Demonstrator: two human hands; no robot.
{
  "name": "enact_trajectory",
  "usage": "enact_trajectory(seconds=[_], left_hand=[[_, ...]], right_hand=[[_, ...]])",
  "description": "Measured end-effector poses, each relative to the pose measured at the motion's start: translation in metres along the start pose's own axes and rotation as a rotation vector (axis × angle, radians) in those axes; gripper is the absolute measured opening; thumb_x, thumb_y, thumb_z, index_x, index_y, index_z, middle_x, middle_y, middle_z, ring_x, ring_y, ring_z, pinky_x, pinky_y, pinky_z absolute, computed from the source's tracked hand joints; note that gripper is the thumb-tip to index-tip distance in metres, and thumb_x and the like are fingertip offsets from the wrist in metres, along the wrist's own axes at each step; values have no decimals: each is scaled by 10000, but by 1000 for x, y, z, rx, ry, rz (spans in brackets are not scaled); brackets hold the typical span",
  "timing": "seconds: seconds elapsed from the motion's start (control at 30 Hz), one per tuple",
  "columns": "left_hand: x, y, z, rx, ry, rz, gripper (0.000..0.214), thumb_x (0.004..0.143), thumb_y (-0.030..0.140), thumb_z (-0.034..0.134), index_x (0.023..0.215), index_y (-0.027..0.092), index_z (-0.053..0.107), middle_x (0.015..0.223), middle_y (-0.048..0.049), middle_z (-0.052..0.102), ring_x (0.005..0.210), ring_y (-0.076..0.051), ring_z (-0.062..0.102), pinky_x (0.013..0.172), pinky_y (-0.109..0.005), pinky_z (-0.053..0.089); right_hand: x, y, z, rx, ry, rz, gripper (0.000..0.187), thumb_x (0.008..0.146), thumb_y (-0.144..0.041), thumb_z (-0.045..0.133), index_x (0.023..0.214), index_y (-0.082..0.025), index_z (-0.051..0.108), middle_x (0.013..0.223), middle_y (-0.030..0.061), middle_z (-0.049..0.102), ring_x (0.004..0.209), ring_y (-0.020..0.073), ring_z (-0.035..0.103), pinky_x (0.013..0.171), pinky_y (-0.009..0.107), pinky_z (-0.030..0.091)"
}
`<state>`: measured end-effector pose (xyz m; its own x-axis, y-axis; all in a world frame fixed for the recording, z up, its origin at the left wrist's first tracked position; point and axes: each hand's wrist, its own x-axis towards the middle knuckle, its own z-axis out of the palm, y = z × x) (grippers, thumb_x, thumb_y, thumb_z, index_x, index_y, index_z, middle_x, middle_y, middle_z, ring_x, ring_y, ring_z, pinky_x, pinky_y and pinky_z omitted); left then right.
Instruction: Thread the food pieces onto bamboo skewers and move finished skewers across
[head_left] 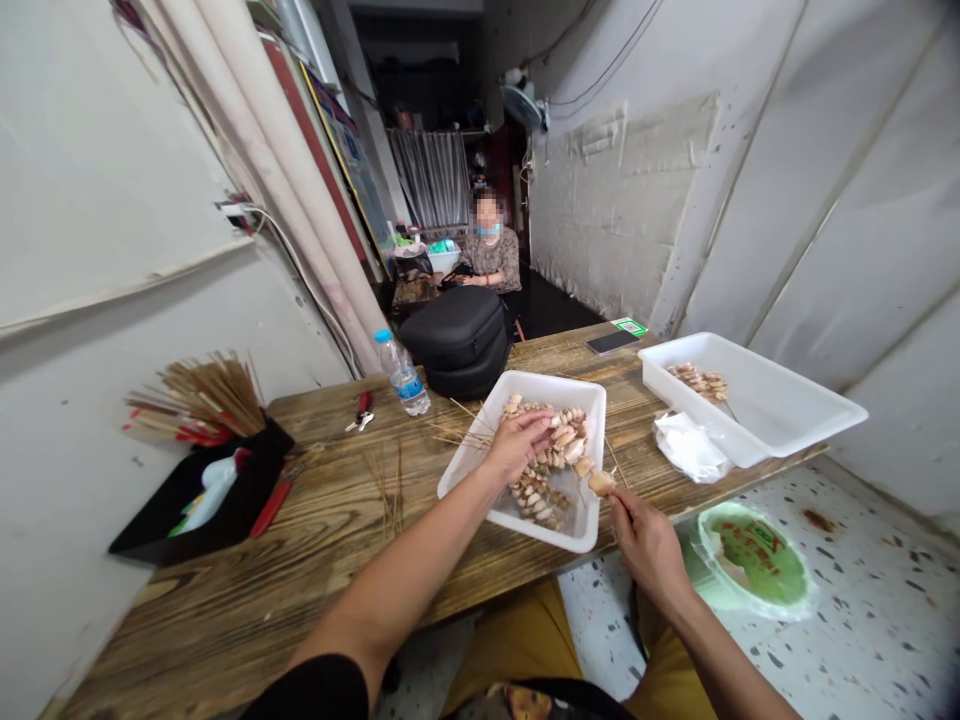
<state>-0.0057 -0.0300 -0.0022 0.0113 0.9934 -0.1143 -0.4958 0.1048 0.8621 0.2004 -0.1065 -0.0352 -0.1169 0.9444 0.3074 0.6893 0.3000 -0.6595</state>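
Note:
A white plastic tray [592, 525] holds skewers [536, 500] threaded with pale tan food pieces, and bare stick ends stick out past its left rim. My left hand [517, 445] is over the tray, fingers curled together at the pale pieces; what they pinch is partly hidden. At the tray's right edge, my right hand [649, 540] grips the lower end of a skewer that carries pale food pieces [601, 484]. That skewer slants up and left across the rim, in front of the other pieces.
Around the tray are a water bottle [405, 375], black case [461, 335], keys [361, 412], loose sticks [394, 490] and phone [611, 342]. A larger white tray [795, 400] and plastic bag [690, 445] lie right, above a lined bin [757, 560]. A black box [202, 500] is left. A person [495, 255] sits beyond.

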Motion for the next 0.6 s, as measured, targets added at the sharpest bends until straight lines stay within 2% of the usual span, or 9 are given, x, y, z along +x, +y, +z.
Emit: enact_trajectory(seconds=[0.13, 0.3, 0.6], left_hand=[[3, -5, -3, 39, 21, 112, 295, 625, 213, 792, 899, 131, 718, 929, -77, 709, 857, -170, 664, 911, -379, 502], [4, -5, -6, 275, 100, 275, 328, 608, 216, 787, 922, 147, 726, 981, -89, 718, 909, -205, 662, 927, -394, 488], [8, -11, -11, 418, 91, 343, 253, 639, 172, 738, 892, 166, 740, 931, -70, 733, 873, -202, 678, 888, -359, 513]], right_hand=[[-3, 3, 1, 27, -27, 0, 403, 896, -388, 331, 933, -171, 669, 805, 88, 718, 693, 211, 667, 637, 283, 465], [-4, 4, 4, -12, -4, 7, 404, 890, -396, 340, 950, -159, 662, 843, 103, 717, 735, 233, 671, 666, 305, 476], [0, 4, 5, -65, 7, -25, 424, 891, -395, 332, 958, -148, 671, 825, 115, 721, 719, 240, 676, 660, 311, 482]])
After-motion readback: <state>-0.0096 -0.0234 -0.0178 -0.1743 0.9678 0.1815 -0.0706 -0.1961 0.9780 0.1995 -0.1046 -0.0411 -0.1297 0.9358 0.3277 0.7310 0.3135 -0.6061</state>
